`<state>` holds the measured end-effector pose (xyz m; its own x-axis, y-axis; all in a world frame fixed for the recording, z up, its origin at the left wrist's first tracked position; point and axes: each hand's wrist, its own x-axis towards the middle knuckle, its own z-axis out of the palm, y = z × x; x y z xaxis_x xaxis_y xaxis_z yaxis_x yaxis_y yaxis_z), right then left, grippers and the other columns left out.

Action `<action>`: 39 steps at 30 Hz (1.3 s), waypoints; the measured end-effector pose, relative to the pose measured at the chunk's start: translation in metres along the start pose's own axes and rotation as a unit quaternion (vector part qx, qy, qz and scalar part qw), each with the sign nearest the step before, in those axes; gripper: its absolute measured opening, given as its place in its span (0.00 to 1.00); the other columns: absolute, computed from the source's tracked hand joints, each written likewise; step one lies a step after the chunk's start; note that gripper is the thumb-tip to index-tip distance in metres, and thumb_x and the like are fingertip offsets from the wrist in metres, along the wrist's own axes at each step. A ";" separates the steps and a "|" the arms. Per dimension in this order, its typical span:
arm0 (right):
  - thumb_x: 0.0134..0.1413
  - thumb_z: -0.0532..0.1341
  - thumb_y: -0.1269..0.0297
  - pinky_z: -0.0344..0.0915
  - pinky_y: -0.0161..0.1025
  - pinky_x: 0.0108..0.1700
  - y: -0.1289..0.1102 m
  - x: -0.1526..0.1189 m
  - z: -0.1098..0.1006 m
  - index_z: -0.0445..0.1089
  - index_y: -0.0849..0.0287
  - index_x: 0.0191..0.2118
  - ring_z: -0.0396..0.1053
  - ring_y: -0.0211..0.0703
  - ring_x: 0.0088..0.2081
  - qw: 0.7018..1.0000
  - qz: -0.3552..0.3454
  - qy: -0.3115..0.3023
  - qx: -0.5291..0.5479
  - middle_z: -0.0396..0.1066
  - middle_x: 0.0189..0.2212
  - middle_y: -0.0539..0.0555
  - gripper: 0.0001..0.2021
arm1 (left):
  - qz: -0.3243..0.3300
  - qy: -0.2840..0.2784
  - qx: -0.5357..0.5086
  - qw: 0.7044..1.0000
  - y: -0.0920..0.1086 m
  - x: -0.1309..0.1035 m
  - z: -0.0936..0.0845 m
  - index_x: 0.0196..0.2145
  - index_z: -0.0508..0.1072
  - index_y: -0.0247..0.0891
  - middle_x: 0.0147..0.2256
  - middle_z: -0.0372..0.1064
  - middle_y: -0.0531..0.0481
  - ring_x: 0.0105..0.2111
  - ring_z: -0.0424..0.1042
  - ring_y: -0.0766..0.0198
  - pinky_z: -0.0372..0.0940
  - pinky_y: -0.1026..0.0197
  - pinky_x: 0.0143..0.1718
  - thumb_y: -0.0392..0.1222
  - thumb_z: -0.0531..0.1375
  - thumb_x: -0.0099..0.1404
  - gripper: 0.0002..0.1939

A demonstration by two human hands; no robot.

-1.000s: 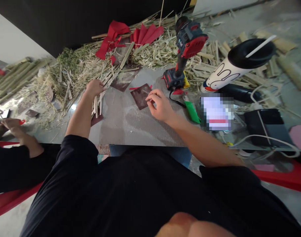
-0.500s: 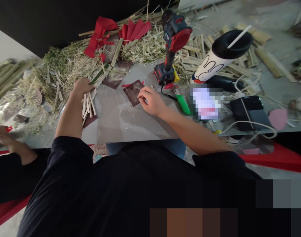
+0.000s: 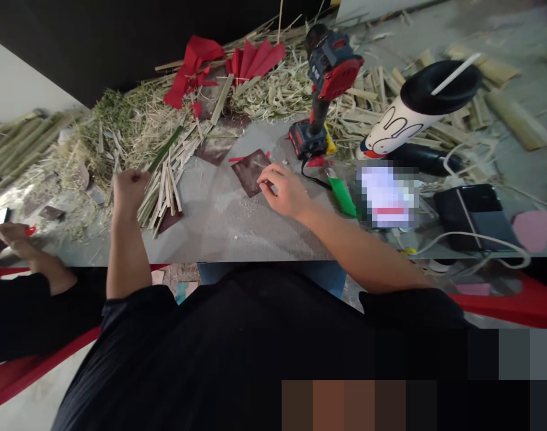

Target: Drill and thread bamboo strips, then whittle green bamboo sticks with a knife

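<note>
My left hand [image 3: 130,190] is closed, its fingers curled at the lower end of a green bamboo strip [image 3: 166,147] that slants up and away to the right. Beside it lies a fanned pile of thin pale bamboo sticks [image 3: 165,193], partly over a dark brown sheet. My right hand [image 3: 284,190] rests at the near right corner of a dark brown, sandpaper-like square [image 3: 250,172]. Its thumb and forefinger are pinched together; anything between them is too small to make out. Fine dust and crumbs dot the grey tabletop [image 3: 219,230] nearby.
A cordless drill [image 3: 323,90] stands behind my right hand. To its right are a green-handled cutter [image 3: 342,194], a tumbler with a straw [image 3: 401,123], a blurred lit screen [image 3: 385,194] and cables. Bamboo shavings [image 3: 133,120] and red paper [image 3: 192,66] line the back. A co-worker's hand [image 3: 15,233] shows at far left.
My left hand has drawn back leftward and toward me, and the green strip has shifted left with it. The pale sticks show more fully. My right hand stays by the brown square, still pinched.
</note>
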<state>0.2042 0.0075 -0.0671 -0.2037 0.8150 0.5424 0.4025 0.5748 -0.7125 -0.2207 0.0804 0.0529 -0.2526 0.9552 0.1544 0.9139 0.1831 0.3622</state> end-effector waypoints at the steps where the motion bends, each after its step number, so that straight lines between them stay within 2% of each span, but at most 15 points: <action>1: 0.72 0.62 0.65 0.70 0.52 0.50 -0.003 -0.001 0.001 0.76 0.56 0.43 0.74 0.50 0.41 1.000 0.009 -0.001 0.014 0.78 0.48 0.61 0.05 | -0.013 0.001 -0.031 0.999 -0.005 -0.019 0.004 0.36 0.74 0.34 0.25 0.56 0.59 0.28 0.54 0.70 0.53 0.62 0.32 0.38 0.62 0.74 0.07; 5: 0.71 0.67 0.59 0.73 0.52 0.49 -0.015 -0.003 0.008 0.77 0.55 0.43 0.76 0.51 0.40 0.993 0.063 -0.010 0.099 0.79 0.41 0.58 0.06 | -0.010 -0.017 -0.134 0.991 -0.001 -0.097 0.028 0.35 0.74 0.40 0.29 0.66 0.54 0.29 0.66 0.65 0.62 0.61 0.32 0.46 0.61 0.71 0.09; 7: 0.75 0.68 0.50 0.75 0.49 0.43 -0.019 -0.002 0.010 0.77 0.53 0.47 0.77 0.49 0.37 0.981 0.107 -0.011 0.159 0.79 0.38 0.56 0.12 | 0.050 -0.053 -0.221 0.973 0.010 -0.132 0.041 0.33 0.77 0.42 0.28 0.70 0.52 0.31 0.70 0.61 0.67 0.56 0.36 0.50 0.64 0.67 0.09; 9: 0.76 0.67 0.38 0.75 0.47 0.37 -0.021 0.000 0.011 0.76 0.53 0.50 0.76 0.46 0.33 0.965 0.149 -0.001 0.218 0.81 0.38 0.55 0.21 | 0.079 -0.069 -0.235 0.966 0.022 -0.157 0.050 0.31 0.78 0.43 0.30 0.75 0.49 0.35 0.74 0.58 0.71 0.53 0.42 0.52 0.66 0.65 0.11; 12: 0.71 0.68 0.28 0.73 0.43 0.32 -0.020 0.005 0.007 0.71 0.52 0.41 0.71 0.41 0.28 0.942 0.185 0.034 0.279 0.79 0.35 0.54 0.29 | 0.100 -0.114 -0.246 0.957 0.036 -0.178 0.059 0.30 0.79 0.44 0.31 0.79 0.48 0.36 0.77 0.55 0.72 0.51 0.44 0.52 0.66 0.65 0.11; 14: 0.66 0.72 0.27 0.68 0.41 0.29 -0.021 0.007 0.003 0.66 0.53 0.35 0.66 0.38 0.25 0.931 0.196 0.055 0.302 0.74 0.29 0.50 0.32 | 0.111 -0.142 -0.245 0.953 0.040 -0.181 0.061 0.30 0.81 0.45 0.31 0.81 0.48 0.37 0.79 0.53 0.73 0.49 0.46 0.51 0.67 0.64 0.10; 17: 0.61 0.76 0.27 0.65 0.39 0.27 -0.025 0.008 0.000 0.65 0.53 0.33 0.63 0.36 0.23 0.921 0.199 0.061 0.330 0.69 0.25 0.47 0.34 | 0.141 -0.195 -0.221 0.945 0.047 -0.179 0.059 0.32 0.83 0.44 0.35 0.85 0.46 0.42 0.82 0.49 0.72 0.45 0.53 0.49 0.70 0.63 0.07; 19: 0.60 0.75 0.25 0.67 0.40 0.28 -0.030 0.008 -0.001 0.66 0.52 0.34 0.65 0.37 0.23 0.915 0.196 0.055 0.348 0.70 0.25 0.46 0.34 | 0.158 -0.234 -0.214 0.935 0.054 -0.176 0.057 0.40 0.85 0.44 0.40 0.87 0.44 0.45 0.84 0.49 0.73 0.45 0.54 0.49 0.69 0.67 0.08; 21: 0.60 0.75 0.25 0.70 0.42 0.30 -0.035 0.007 0.001 0.66 0.52 0.35 0.67 0.38 0.23 0.910 0.194 0.045 0.363 0.71 0.24 0.46 0.34 | 0.172 -0.264 -0.236 0.919 0.066 -0.172 0.056 0.50 0.84 0.44 0.44 0.88 0.44 0.46 0.85 0.51 0.74 0.47 0.54 0.51 0.69 0.69 0.15; 23: 0.60 0.76 0.26 0.71 0.42 0.31 -0.039 0.006 0.003 0.66 0.51 0.36 0.69 0.39 0.24 0.906 0.193 0.033 0.375 0.71 0.24 0.46 0.34 | 0.196 -0.292 -0.269 0.896 0.082 -0.167 0.059 0.55 0.81 0.42 0.44 0.87 0.44 0.46 0.85 0.54 0.75 0.49 0.54 0.52 0.68 0.71 0.19; 26: 0.61 0.77 0.29 0.71 0.41 0.32 -0.040 0.005 0.007 0.67 0.52 0.37 0.69 0.37 0.25 0.899 0.192 0.027 0.392 0.73 0.26 0.46 0.32 | 0.228 -0.307 -0.293 0.876 0.110 -0.157 0.071 0.50 0.79 0.41 0.41 0.84 0.46 0.42 0.83 0.58 0.75 0.53 0.49 0.52 0.69 0.71 0.15; 28: 0.61 0.78 0.32 0.70 0.41 0.32 -0.039 0.005 0.009 0.67 0.52 0.38 0.68 0.36 0.26 0.896 0.192 0.037 0.400 0.73 0.28 0.46 0.31 | 0.236 -0.323 -0.304 0.865 0.126 -0.151 0.080 0.44 0.75 0.42 0.36 0.83 0.49 0.33 0.78 0.62 0.71 0.56 0.40 0.47 0.66 0.72 0.08; 30: 0.60 0.80 0.35 0.68 0.40 0.31 -0.036 0.005 0.009 0.68 0.52 0.39 0.67 0.36 0.26 0.893 0.195 0.057 0.402 0.72 0.28 0.45 0.29 | 0.236 -0.329 -0.312 0.859 0.136 -0.148 0.087 0.40 0.72 0.42 0.31 0.81 0.51 0.29 0.76 0.64 0.68 0.58 0.36 0.42 0.63 0.73 0.04; 35: 0.53 0.83 0.45 0.63 0.39 0.31 -0.030 0.008 0.002 0.71 0.53 0.39 0.65 0.37 0.27 0.877 0.223 0.077 0.418 0.70 0.27 0.45 0.25 | 0.228 -0.309 -0.299 0.874 0.141 -0.148 0.094 0.37 0.70 0.43 0.29 0.82 0.51 0.28 0.77 0.63 0.67 0.57 0.35 0.41 0.63 0.72 0.05; 39: 0.49 0.82 0.44 0.58 0.39 0.29 -0.028 0.011 -0.004 0.70 0.52 0.39 0.62 0.38 0.25 0.852 0.269 0.049 0.447 0.65 0.25 0.45 0.26 | 0.231 -0.300 -0.313 0.871 0.138 -0.151 0.097 0.37 0.70 0.43 0.29 0.83 0.51 0.29 0.79 0.63 0.68 0.57 0.36 0.42 0.64 0.72 0.06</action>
<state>0.1942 0.0001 -0.0395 -0.1104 0.9933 0.0341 -0.4355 -0.0175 -0.9000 -0.0260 -0.0158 -0.0094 0.4799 0.8770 -0.0226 0.4735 -0.2372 0.8482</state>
